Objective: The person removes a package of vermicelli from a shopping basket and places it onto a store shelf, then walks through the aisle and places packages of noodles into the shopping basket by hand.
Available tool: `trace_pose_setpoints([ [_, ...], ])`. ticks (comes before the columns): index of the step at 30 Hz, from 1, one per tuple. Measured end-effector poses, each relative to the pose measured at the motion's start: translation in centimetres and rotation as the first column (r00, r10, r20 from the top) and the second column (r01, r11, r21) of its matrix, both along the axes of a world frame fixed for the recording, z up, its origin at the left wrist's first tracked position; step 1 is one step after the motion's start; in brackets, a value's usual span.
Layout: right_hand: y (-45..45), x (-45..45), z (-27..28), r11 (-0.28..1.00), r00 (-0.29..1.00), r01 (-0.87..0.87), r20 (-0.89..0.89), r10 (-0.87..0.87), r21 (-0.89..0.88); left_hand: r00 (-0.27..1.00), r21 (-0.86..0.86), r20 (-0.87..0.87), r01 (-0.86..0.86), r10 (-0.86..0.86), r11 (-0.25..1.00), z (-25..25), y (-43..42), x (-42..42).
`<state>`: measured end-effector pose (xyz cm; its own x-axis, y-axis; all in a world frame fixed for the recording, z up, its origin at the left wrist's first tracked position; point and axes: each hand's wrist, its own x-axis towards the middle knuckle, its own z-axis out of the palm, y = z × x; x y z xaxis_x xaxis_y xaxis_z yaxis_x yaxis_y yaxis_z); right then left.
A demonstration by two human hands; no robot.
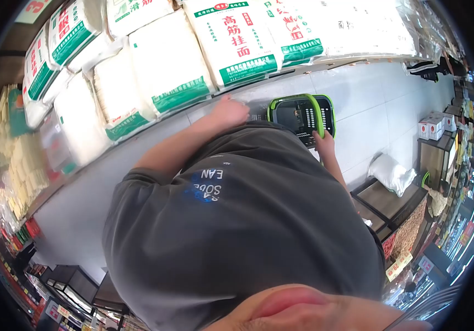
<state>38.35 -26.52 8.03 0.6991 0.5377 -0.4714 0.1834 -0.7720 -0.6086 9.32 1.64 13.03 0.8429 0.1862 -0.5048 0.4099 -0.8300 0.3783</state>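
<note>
My right hand (325,144) is closed around the green handle (319,113) of a black shopping basket (285,117) with a green rim. The basket hangs in front of my body, with slotted dark walls and a dark inside. My left hand (230,112) is held in front of my chest with its fingers curled in, and I see nothing in it. Nearest to that hand are large white sacks of dried noodles (234,38) with green bands and red lettering. A plainer white sack with a green band (168,60) lies beside them. My left hand appears apart from the sacks.
More printed sacks (74,30) are piled at the upper left, above packs of pale noodles (27,171). Grey floor tiles (366,91) run along the display. On the right are a white bag (391,174), small white boxes (435,126) and a bin of nuts or beans (408,229).
</note>
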Motion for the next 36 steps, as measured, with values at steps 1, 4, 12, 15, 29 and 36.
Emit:
trace_pose_setpoints([
  [1, 0.1, 0.2, 0.0, 1.0, 1.0, 0.012, -0.025, -0.011, 0.029, 0.992, 0.076, 0.113, -0.058, 0.049, 0.995, -0.2, -0.9, -0.9],
  [4, -0.1, 0.2, 1.0, 0.99, 0.961, 0.04, -0.275, -0.002, 0.135, 0.905, 0.219, 0.41, -0.215, 0.111, 0.952, -0.4, -4.1, -3.5],
  [12, -3.4, -1.7, 0.7, 0.978, 0.792, -0.08, -0.584, 0.18, 0.192, 0.912, 0.122, 0.302, -0.325, 0.277, 0.938, -0.8, -17.3, -5.6],
  [15, -6.5, -1.7, 0.3, 0.991, 0.627, 0.044, -0.776, 0.071, 0.126, 0.912, 0.102, 0.202, -0.382, 0.357, 0.918, 0.0, -22.7, -8.0],
  [29, -6.3, -10.1, -3.4, 0.907, 0.891, -0.406, -0.171, 0.421, 0.116, 0.543, -0.399, 0.197, -0.716, 0.816, 0.573, -1.0, -29.1, -12.0],
  [36, -1.6, -18.3, -1.6, 0.932, 0.89, -0.341, -0.275, 0.363, 0.127, 0.238, -0.86, -0.195, -0.508, 0.952, -0.049, -3.6, -24.9, -10.0],
])
